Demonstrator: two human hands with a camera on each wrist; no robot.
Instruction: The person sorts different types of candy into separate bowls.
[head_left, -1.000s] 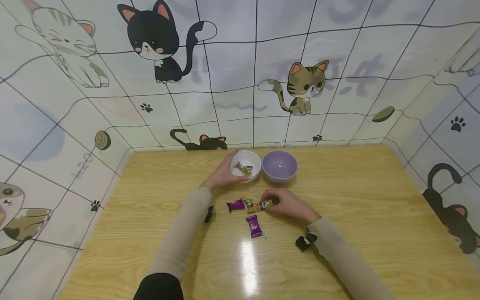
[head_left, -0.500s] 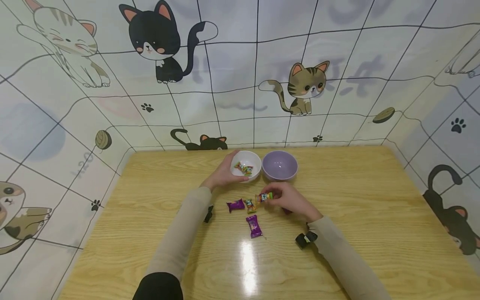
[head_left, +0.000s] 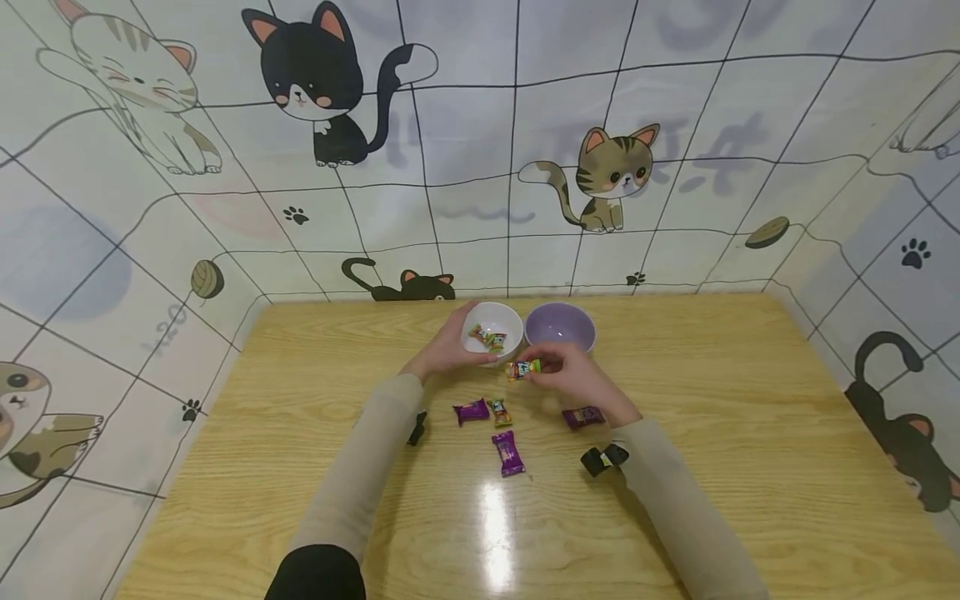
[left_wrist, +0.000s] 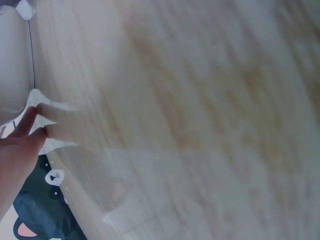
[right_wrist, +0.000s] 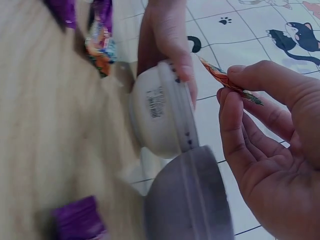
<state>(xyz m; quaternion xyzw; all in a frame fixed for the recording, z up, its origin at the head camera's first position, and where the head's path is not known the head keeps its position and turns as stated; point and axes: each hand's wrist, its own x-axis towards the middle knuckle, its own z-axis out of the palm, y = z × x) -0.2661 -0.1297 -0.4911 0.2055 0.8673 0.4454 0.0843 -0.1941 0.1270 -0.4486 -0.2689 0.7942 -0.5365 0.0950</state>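
My left hand (head_left: pixel 447 346) grips the white bowl (head_left: pixel 501 317) at its left side, the thumb along the near rim. Inside that bowl lie small colourful wrapped candies (head_left: pixel 497 341). Between thumb and fingertips, my right hand (head_left: pixel 573 373) pinches another colourful wrapped candy (head_left: pixel 522 369), just in front of the bowls. The right wrist view shows this candy (right_wrist: pixel 215 74) raised beside the white bowl's rim (right_wrist: pixel 175 100). A purple bowl (head_left: pixel 555 318) stands right of the white one, its near side partly hidden by my right hand. In the left wrist view only my left fingers (left_wrist: pixel 27 125) show.
On the wooden table (head_left: pixel 712 400) lie a purple-wrapped candy (head_left: pixel 471 411) beside a colourful one (head_left: pixel 499 412), a second purple one (head_left: pixel 508 454) nearer me, and a third (head_left: pixel 583 417) by my right wrist. A cat-patterned wall covering (head_left: pixel 465 192) rises behind the bowls.
My right hand has lifted the colourful candy from the others and carried it away from me toward the bowls. The purple candy by the right wrist has come into view. My left hand stays put.
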